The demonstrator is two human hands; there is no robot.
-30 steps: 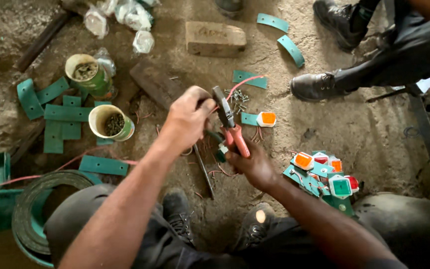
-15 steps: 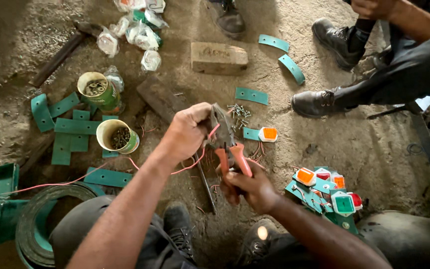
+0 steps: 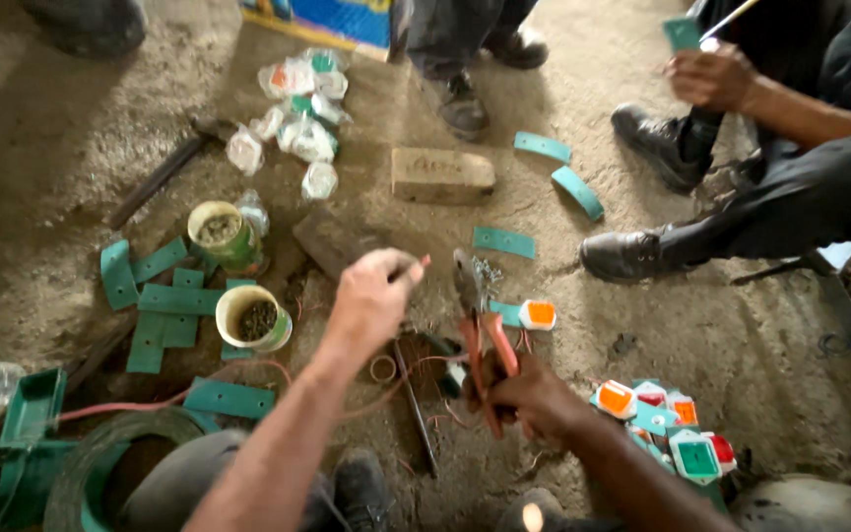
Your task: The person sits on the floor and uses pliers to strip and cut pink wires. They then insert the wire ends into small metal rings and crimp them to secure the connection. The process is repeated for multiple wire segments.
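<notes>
- Red-handled pliers sit in the right hand, which is closed round the handles low in the head view; the dark nose points up and away from the person.
- The left hand is pinched shut on the end of a thin red wire, held just left of the pliers' nose and not touching it; more red wire loops over the dirt floor below both hands.
- A small white block with an orange face lies just right of the pliers, on a green strip.
- Left of the hands stand two open tins holding small dark pieces, among flat green plates.
- Near the right hand, lower right, lies a heap of orange, red and green lamps.
- A brick and clear little bags lie farther off.
- Another person's hand, top right, holds a green piece above black shoes.
</notes>
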